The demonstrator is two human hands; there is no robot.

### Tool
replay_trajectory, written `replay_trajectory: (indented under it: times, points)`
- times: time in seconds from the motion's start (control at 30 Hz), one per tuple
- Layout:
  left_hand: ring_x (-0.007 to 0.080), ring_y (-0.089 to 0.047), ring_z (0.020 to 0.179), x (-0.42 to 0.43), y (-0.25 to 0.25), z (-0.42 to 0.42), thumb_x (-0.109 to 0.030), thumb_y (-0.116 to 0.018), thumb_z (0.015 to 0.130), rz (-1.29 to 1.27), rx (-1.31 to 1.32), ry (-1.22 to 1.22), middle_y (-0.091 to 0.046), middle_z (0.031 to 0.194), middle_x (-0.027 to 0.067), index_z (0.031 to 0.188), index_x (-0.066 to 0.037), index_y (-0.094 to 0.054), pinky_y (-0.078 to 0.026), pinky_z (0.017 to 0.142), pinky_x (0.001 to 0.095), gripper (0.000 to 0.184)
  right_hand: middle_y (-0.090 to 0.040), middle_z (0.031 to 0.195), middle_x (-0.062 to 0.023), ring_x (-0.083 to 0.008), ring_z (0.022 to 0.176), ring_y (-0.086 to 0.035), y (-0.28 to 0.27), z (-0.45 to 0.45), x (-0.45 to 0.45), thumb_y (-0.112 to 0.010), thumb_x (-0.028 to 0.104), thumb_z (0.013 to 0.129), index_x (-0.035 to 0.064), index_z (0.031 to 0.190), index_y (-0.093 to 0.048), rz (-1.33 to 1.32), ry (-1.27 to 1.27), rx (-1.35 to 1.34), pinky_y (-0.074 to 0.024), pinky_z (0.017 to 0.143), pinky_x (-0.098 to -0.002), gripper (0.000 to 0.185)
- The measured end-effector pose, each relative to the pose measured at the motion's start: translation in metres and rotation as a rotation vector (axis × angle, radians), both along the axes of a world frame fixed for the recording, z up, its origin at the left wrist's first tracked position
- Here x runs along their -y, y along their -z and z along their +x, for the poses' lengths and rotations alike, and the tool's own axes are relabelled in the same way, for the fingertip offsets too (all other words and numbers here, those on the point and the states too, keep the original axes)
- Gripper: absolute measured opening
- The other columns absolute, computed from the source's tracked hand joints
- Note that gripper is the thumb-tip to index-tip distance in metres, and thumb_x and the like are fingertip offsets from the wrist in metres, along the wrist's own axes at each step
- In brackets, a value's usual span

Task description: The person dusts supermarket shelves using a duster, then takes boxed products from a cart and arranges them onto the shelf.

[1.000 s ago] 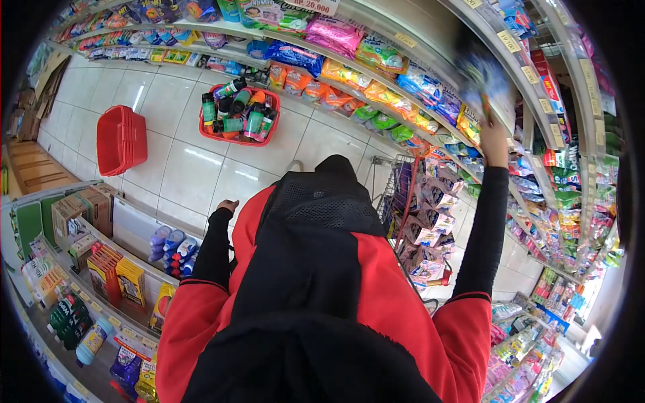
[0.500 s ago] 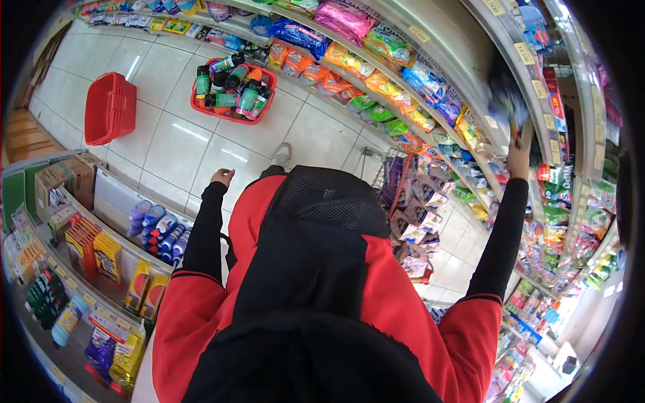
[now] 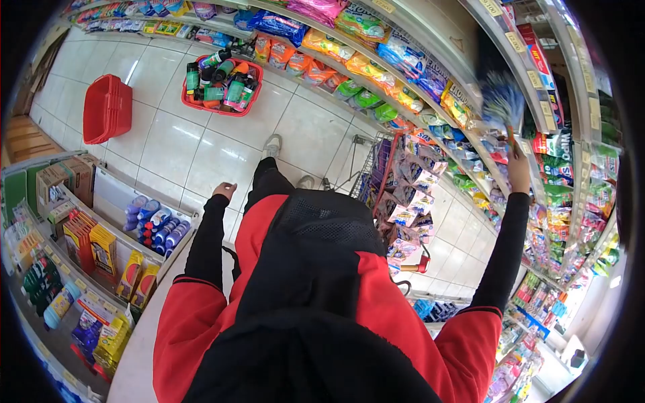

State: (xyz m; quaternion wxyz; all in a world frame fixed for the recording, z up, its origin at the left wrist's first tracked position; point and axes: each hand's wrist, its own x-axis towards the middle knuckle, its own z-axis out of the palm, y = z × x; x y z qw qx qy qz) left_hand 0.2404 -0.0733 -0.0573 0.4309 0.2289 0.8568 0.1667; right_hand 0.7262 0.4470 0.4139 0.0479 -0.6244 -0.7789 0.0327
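My right hand (image 3: 518, 169) is wrapped round the handle of a duster (image 3: 502, 104), whose bluish-white bristles look blurred. The duster's head is at a shelf (image 3: 463, 50) on the right, above rows of packets. Out to the left, my left hand (image 3: 225, 191) hangs over the tiled floor, holding nothing, with its fingers slightly curled and apart.
A red basket full of bottles (image 3: 247, 106) stands on the floor ahead. Stacked red baskets (image 3: 107, 111) are farther left. A cart (image 3: 369, 164) with hanging packets (image 3: 420, 201) is right of my legs. A low shelf (image 3: 121, 201) with bottles and boxes lies left.
My right hand and the duster have moved right along the shelf since the first frame, and slightly down. My body has shifted and both feet now show on the floor.
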Motion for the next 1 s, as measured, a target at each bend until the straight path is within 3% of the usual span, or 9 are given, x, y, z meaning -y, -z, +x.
replay_trajectory:
  times: [0.03, 0.13, 0.3, 0.33, 0.47, 0.57, 0.63, 0.7, 1.0]
  points:
    - [0.0136, -0.052, 0.048, -0.007, -0.010, 0.005, -0.040, -0.055, 0.073, 0.035, -0.019, -0.010, -0.058, 0.065, 0.0070, 0.089, -0.002, -0.057, -0.043, 0.048, 0.0270, 0.041, -0.055, 0.089, -0.0236, -0.0361, 0.087, -0.053, -0.005, 0.009, -0.005, -0.046, 0.024, 0.078, 0.0067, 0.110, -0.049, 0.016, 0.067, 0.129, -0.0416, 0.072, -0.0391, 0.036]
    - [0.0307, -0.054, 0.087, -0.023, -0.049, 0.026, -0.042, -0.053, 0.072, 0.000, 0.092, -0.087, -0.058, 0.088, 0.0183, 0.090, -0.003, -0.057, -0.041, 0.076, 0.0354, 0.043, -0.055, 0.087, -0.0247, -0.0383, 0.086, -0.052, -0.009, 0.011, -0.017, -0.044, 0.025, 0.078, 0.0061, 0.108, -0.050, 0.002, 0.056, 0.244, -0.0411, 0.072, -0.0415, 0.036]
    - [0.0278, -0.056, 0.081, 0.006, -0.049, 0.062, -0.044, -0.055, 0.071, -0.050, -0.039, 0.029, -0.059, 0.082, 0.0161, 0.090, -0.004, -0.058, -0.043, 0.072, 0.0345, 0.045, -0.054, 0.085, -0.0260, -0.0408, 0.085, -0.050, 0.017, -0.058, -0.001, -0.045, 0.024, 0.078, 0.0062, 0.108, -0.050, 0.133, -0.190, 0.072, -0.0400, 0.072, -0.0436, 0.035]
    - [0.0281, -0.056, 0.081, 0.016, -0.047, 0.065, -0.044, -0.055, 0.071, -0.070, -0.043, 0.043, -0.059, 0.083, 0.0162, 0.090, -0.003, -0.058, -0.043, 0.072, 0.0348, 0.045, -0.058, 0.079, -0.0208, -0.0336, 0.069, -0.057, 0.023, -0.064, -0.002, -0.047, 0.024, 0.078, 0.0062, 0.110, -0.049, 0.211, -0.272, 0.062, -0.0430, 0.061, -0.0388, 0.036]
    - [0.0273, -0.057, 0.079, 0.057, -0.033, 0.064, -0.044, -0.055, 0.070, -0.154, -0.047, 0.008, -0.060, 0.080, 0.0156, 0.089, -0.001, -0.058, -0.044, 0.070, 0.0348, 0.047, -0.054, 0.067, -0.0077, -0.0089, 0.048, -0.045, 0.002, -0.060, -0.010, -0.049, 0.024, 0.079, 0.0071, 0.112, -0.049, -0.226, -0.059, -0.320, -0.0345, 0.041, -0.0246, 0.037]
    - [0.0307, -0.054, 0.088, 0.071, -0.045, 0.053, -0.044, -0.054, 0.070, -0.177, 0.086, -0.117, -0.058, 0.089, 0.0196, 0.089, 0.001, -0.057, -0.041, 0.078, 0.0356, 0.049, -0.057, 0.069, -0.0118, -0.0164, 0.053, -0.052, 0.007, -0.049, -0.017, -0.048, 0.024, 0.079, 0.0065, 0.112, -0.048, -0.101, 0.039, -0.193, -0.0397, 0.047, -0.0288, 0.038]
    - [0.0303, -0.054, 0.088, 0.084, -0.036, 0.046, -0.044, -0.054, 0.069, -0.174, 0.069, -0.137, -0.058, 0.089, 0.0195, 0.089, 0.001, -0.058, -0.042, 0.078, 0.0359, 0.049, -0.057, 0.083, -0.0225, -0.0376, 0.079, -0.054, 0.040, -0.033, -0.046, -0.043, 0.021, 0.077, 0.0039, 0.105, -0.050, 0.283, -0.232, 0.034, -0.0422, 0.070, -0.0427, 0.034]
    - [0.0180, -0.055, 0.052, 0.096, -0.006, 0.033, -0.042, -0.056, 0.071, -0.239, 0.035, -0.109, -0.059, 0.066, 0.0101, 0.087, 0.002, -0.057, -0.045, 0.052, 0.0300, 0.046, -0.056, 0.085, -0.0234, -0.0390, 0.082, -0.053, 0.027, -0.087, -0.019, -0.042, 0.019, 0.077, 0.0042, 0.102, -0.052, 0.146, -0.086, 0.145, -0.0414, 0.072, -0.0443, 0.031]
    - [0.0148, -0.053, 0.048, 0.023, -0.005, -0.053, -0.038, -0.056, 0.073, -0.083, -0.001, -0.076, -0.058, 0.065, 0.0081, 0.088, -0.001, -0.057, -0.044, 0.047, 0.0278, 0.040, -0.055, 0.084, -0.0250, -0.0352, 0.085, -0.054, 0.016, -0.292, -0.004, -0.050, 0.026, 0.075, 0.0102, 0.112, -0.049, -0.123, -0.390, -0.262, -0.0406, 0.074, -0.0383, 0.039]
